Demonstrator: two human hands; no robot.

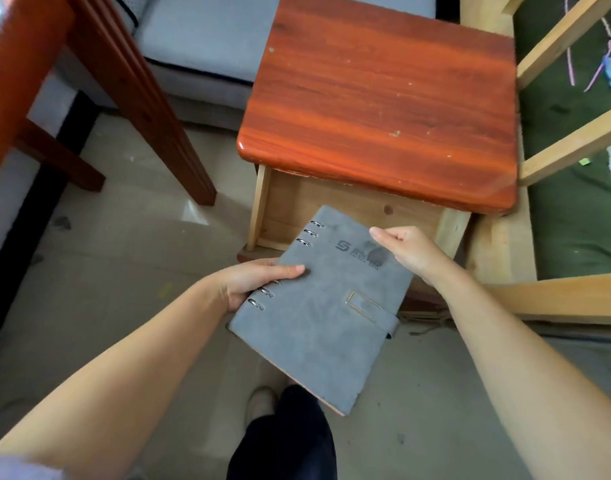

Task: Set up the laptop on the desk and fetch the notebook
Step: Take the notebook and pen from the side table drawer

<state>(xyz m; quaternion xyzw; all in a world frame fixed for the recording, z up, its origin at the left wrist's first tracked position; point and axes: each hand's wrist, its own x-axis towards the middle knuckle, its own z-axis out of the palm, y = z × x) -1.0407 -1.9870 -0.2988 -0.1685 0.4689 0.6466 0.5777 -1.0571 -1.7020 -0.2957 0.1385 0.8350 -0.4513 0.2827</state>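
Observation:
A grey ring-bound notebook (318,317) with a strap clasp hangs closed in the air just in front of an open wooden drawer (283,206). My left hand (252,282) grips its ringed spine edge, thumb on the cover. My right hand (408,251) hovers over the notebook's far right corner, fingers curled loosely, holding nothing; whether it touches the cover I cannot tell. No laptop is in view.
The drawer belongs to a small red-brown bedside cabinet (383,98). A grey sofa cushion (200,32) lies behind it, a dark red wooden frame leg (131,84) at left, and a pale wooden bed frame (567,143) with green bedding at right. Tiled floor below.

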